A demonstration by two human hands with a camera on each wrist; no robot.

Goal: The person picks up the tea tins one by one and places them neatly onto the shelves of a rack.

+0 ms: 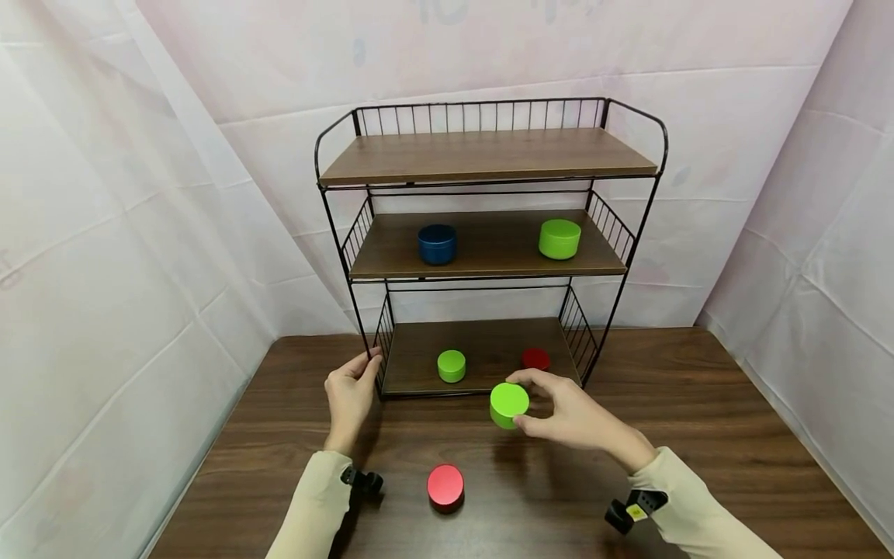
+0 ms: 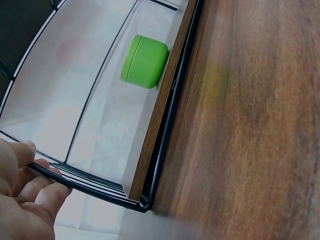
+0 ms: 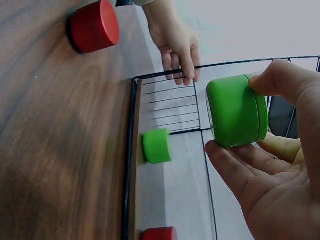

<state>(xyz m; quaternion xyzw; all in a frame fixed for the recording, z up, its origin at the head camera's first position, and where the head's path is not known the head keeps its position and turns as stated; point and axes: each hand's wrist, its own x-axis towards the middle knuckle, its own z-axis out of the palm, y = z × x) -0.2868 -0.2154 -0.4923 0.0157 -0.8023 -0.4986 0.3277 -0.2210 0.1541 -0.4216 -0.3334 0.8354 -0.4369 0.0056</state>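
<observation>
My right hand point(image 1: 573, 415) pinches a small round green tin point(image 1: 508, 405) between thumb and fingers, raised above the table in front of the bottom shelf. The right wrist view shows the seam of its lid, with the thumb near that seam. At the rack's left front post, my left hand point(image 1: 351, 397) holds the black wire frame point(image 2: 90, 189) with thumb and fingers. Another green tin point(image 1: 452, 366) stands on the bottom shelf, left of the held one. Behind my right hand, a red tin point(image 1: 535, 359) sits on that same shelf, partly hidden.
A red tin point(image 1: 445, 487) stands on the wooden table point(image 1: 258, 458) between my forearms. The rack's middle shelf point(image 1: 496, 233) bears a blue tin point(image 1: 438, 244) and a larger green tin point(image 1: 559, 239). Above it is a wooden top shelf point(image 1: 489, 154). White cloth point(image 1: 168, 233) hangs around the table.
</observation>
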